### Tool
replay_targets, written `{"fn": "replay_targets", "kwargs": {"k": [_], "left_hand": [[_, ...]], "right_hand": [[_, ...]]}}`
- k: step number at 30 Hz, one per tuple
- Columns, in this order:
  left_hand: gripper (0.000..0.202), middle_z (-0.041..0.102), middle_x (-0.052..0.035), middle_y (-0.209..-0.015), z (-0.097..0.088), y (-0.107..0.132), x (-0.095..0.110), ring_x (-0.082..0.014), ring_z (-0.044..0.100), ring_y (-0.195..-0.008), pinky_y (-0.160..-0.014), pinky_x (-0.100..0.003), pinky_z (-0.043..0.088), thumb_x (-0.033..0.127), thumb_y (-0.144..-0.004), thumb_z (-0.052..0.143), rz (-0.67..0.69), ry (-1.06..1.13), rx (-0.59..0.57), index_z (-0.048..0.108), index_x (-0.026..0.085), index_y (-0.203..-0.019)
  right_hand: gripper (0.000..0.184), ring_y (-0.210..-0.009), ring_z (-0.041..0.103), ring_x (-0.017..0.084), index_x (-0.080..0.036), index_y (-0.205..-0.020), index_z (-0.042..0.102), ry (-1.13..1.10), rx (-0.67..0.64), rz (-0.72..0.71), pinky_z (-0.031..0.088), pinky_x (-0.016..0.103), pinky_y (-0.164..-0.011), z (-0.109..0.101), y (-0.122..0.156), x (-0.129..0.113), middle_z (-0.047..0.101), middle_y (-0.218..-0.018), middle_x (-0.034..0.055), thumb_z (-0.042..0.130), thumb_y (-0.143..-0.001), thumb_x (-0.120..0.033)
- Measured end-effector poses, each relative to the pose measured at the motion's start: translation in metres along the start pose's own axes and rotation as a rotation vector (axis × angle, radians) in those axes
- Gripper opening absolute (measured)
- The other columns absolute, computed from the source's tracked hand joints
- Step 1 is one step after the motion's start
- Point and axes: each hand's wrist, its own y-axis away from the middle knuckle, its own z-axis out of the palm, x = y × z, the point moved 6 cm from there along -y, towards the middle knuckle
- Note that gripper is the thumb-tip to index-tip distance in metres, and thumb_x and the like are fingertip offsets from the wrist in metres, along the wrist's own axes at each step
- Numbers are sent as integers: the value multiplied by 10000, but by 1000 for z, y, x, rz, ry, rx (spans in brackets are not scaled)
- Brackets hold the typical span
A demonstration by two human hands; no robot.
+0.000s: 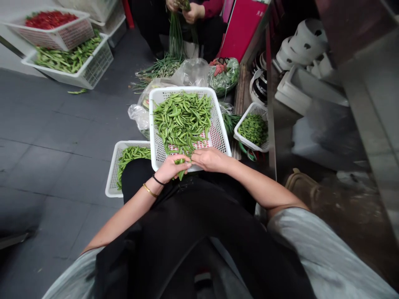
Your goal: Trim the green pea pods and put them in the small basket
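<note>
A white plastic basket [227,146] rests at my lap, with a heap of green pea pods [183,116] inside. Over its near rim, my left hand [173,167] is closed around several pods, whose tips poke out below the fingers. My right hand [209,159] meets it there, thumb and fingertips pinched at the end of a pod; that small spot is partly hidden by the fingers. Beside my left leg, lower down, stands a second white basket [112,176] with more green pods [134,154].
Across from me a person's hands [193,13] hold green stalks above a pile of scallions [165,68]. Stacked baskets [90,68] with red and green vegetables stand far left. A small basket of chopped greens [253,129] sits right, against a metal shelf [272,108].
</note>
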Motion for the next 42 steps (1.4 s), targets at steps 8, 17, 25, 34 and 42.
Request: {"fn": "replay_targets", "kwargs": {"k": [8,17,25,34,42], "left_hand": [[237,587,29,-534,-29,3,12,-71,455,-372,-314,-172,299,326,-690,718,213,279,511,621,158,-825],[346,448,62,-472,-51,-10,-6,-56,415,-379,-299,-133,229,197,-547,769,-20,836,234,431,170,-618],[326,583,4,-536,-49,-8,-15,-78,491,-397,-324,-167,295,311,-584,811,-22,450,377,618,120,-764],[365,526,32,-415,-18,-10,-12,-66,419,-322,-317,-169,305,364,-571,817,-4,445,305,552,139,-684],[319,555,20,-467,5,2,0,-60,463,-365,-353,-159,348,323,-587,818,-8,495,110,646,106,-744]], "right_hand": [[330,-772,600,168,-142,-889,633,-63,-31,396,373,257,-682,7,1,28,677,-865,83,352,-956,-302],[339,-1019,618,262,-130,-1179,547,87,-365,486,480,338,-803,67,-50,92,605,-1194,168,459,-896,-296],[344,-1025,607,284,-102,-1165,545,91,-333,477,478,379,-842,71,-74,74,603,-1172,194,399,-914,-287],[211,-768,620,158,-143,-943,582,-259,49,258,450,252,-700,27,1,2,667,-885,81,483,-917,-327],[232,-760,606,126,-175,-861,604,-618,186,-56,462,250,-739,5,20,-25,647,-827,45,427,-941,-303]]}}
